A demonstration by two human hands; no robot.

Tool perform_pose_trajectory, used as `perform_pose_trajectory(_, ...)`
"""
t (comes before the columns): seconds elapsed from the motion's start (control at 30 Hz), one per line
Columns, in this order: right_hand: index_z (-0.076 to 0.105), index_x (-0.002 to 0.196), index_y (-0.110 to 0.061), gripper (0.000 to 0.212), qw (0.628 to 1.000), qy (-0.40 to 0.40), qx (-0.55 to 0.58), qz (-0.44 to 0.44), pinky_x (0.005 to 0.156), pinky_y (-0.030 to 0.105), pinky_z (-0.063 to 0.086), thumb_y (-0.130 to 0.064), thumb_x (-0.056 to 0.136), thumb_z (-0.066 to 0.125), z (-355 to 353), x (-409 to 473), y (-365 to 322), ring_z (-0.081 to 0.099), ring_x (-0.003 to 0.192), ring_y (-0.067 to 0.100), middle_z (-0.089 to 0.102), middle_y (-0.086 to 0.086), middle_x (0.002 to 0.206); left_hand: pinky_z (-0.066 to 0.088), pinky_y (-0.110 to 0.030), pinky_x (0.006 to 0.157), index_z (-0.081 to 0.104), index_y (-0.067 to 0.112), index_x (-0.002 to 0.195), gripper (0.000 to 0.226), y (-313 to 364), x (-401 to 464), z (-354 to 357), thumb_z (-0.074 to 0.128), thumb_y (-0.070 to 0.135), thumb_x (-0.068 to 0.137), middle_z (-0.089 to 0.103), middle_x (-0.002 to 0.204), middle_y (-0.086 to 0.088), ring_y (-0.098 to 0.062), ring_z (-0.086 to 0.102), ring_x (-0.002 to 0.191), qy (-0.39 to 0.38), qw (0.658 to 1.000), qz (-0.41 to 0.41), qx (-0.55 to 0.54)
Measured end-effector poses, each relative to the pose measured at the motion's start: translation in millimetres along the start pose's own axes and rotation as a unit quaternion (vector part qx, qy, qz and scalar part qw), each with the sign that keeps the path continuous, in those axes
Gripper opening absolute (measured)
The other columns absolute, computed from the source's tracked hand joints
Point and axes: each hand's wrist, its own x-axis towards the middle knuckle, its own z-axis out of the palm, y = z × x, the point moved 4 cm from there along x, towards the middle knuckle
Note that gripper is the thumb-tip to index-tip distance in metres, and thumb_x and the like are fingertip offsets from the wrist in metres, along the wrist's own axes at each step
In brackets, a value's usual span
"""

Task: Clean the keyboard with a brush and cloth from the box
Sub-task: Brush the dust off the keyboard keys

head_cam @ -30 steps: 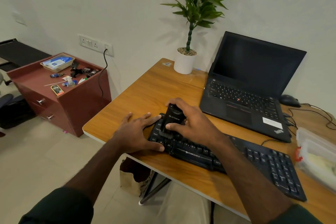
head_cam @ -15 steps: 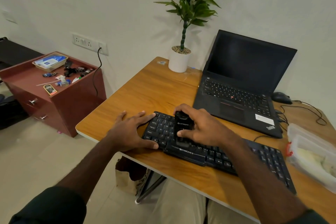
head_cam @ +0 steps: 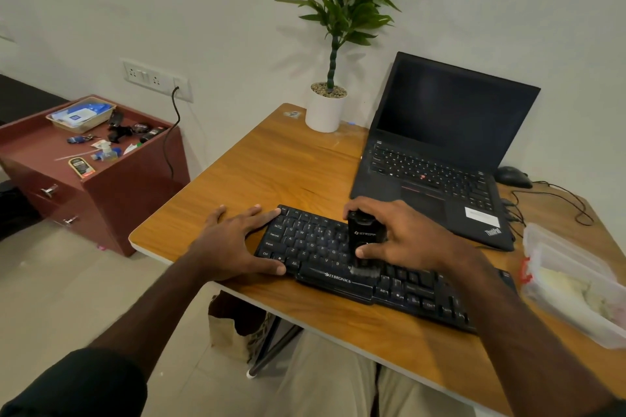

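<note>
A black keyboard (head_cam: 315,240) lies along the front of the wooden desk (head_cam: 271,166). My right hand (head_cam: 403,237) grips a black brush (head_cam: 364,237) upright over the keyboard's middle, its pale bristles touching the keys near the space bar. My left hand (head_cam: 237,244) lies flat with fingers spread, thumb and fingers pressing the keyboard's left end. A clear plastic box (head_cam: 576,284) with a white cloth inside sits at the desk's right edge.
An open black laptop (head_cam: 440,145) stands behind the keyboard, with a mouse (head_cam: 513,176) and cables to its right. A potted plant (head_cam: 327,108) sits at the desk's back. A red cabinet (head_cam: 84,162) with small items stands at the left.
My right hand has slid the brush rightward along the keyboard, from its left end to near the middle. My left hand stays on the left end.
</note>
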Motion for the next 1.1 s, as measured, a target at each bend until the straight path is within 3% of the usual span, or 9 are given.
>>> perform_pose_trajectory(0.13, 0.047, 0.126, -0.041, 0.051, 0.996, 0.062, 0.050, -0.026, 0.073, 0.041, 0.061, -0.025, 0.088, 0.077, 24, 10, -13, 0.067, 0.092, 0.011, 0.064, -0.008, 0.107, -0.009, -0.044, 0.122, 0.011, 0.053, 0.152, 0.127, 2, -1, -1, 0.037, 0.108, 0.040, 0.017, 0.165, 0.006, -0.013, 0.019, 0.149, -0.004, 1.000, -0.001, 0.000)
perform_pose_trajectory(0.27, 0.044, 0.127, -0.040, 0.050, 0.983, 0.137, 0.111, -0.057, 0.063, 0.047, 0.060, -0.024, 0.091, 0.074, 39, 23, -26, 0.068, 0.089, 0.023, 0.062, -0.002, 0.108, -0.009, -0.043, 0.122, 0.012, 0.054, 0.151, 0.126, 4, -2, -2, 0.038, 0.107, 0.040, 0.017, 0.165, 0.006, -0.013, 0.017, 0.149, -0.008, 1.000, -0.002, -0.004)
perform_pose_trajectory(0.4, 0.047, 0.128, -0.038, 0.048, 0.989, 0.105, 0.085, -0.063, 0.072, 0.045, 0.060, -0.023, 0.091, 0.074, 36, 13, -23, 0.065, 0.097, 0.015, 0.063, -0.007, 0.111, -0.009, -0.043, 0.122, 0.012, 0.054, 0.151, 0.125, 3, -2, -2, 0.038, 0.107, 0.041, 0.018, 0.165, 0.006, -0.012, 0.017, 0.149, -0.004, 1.000, 0.001, -0.002)
perform_pose_trajectory(0.5, 0.049, 0.128, -0.040, 0.050, 0.997, 0.058, 0.055, -0.020, 0.080, 0.041, 0.060, -0.023, 0.089, 0.075, 19, -5, -5, 0.063, 0.102, 0.006, 0.062, -0.014, 0.111, -0.009, -0.043, 0.122, 0.012, 0.054, 0.152, 0.126, 3, -2, -2, 0.038, 0.107, 0.040, 0.017, 0.165, 0.007, -0.014, 0.017, 0.149, -0.005, 1.000, -0.001, -0.002)
perform_pose_trajectory(0.6, 0.049, 0.125, -0.044, 0.051, 0.999, 0.029, 0.017, 0.013, 0.077, 0.041, 0.061, -0.024, 0.088, 0.077, -1, -19, 7, 0.067, 0.094, 0.013, 0.064, -0.011, 0.106, -0.009, -0.042, 0.122, 0.012, 0.054, 0.151, 0.125, 2, -2, -1, 0.038, 0.107, 0.041, 0.018, 0.165, 0.006, -0.013, 0.020, 0.149, 0.001, 1.000, 0.003, -0.002)
perform_pose_trajectory(0.97, 0.043, 0.130, -0.039, 0.052, 0.985, 0.141, 0.086, -0.054, 0.066, 0.046, 0.060, -0.026, 0.090, 0.074, 40, 19, -25, 0.066, 0.089, 0.019, 0.061, -0.002, 0.109, -0.008, -0.043, 0.122, 0.014, 0.056, 0.150, 0.122, 1, -1, 0, 0.042, 0.106, 0.043, 0.019, 0.165, 0.007, -0.012, 0.020, 0.149, 0.004, 1.000, 0.002, -0.005)
perform_pose_trajectory(1.1, 0.044, 0.129, -0.039, 0.051, 0.978, 0.153, 0.129, -0.054, 0.066, 0.045, 0.060, -0.025, 0.090, 0.075, 32, 14, -26, 0.066, 0.091, 0.019, 0.061, -0.006, 0.107, -0.007, -0.044, 0.123, 0.014, 0.056, 0.150, 0.120, 0, 0, 1, 0.042, 0.105, 0.043, 0.019, 0.165, 0.007, -0.012, 0.021, 0.149, 0.008, 1.000, 0.006, -0.003)
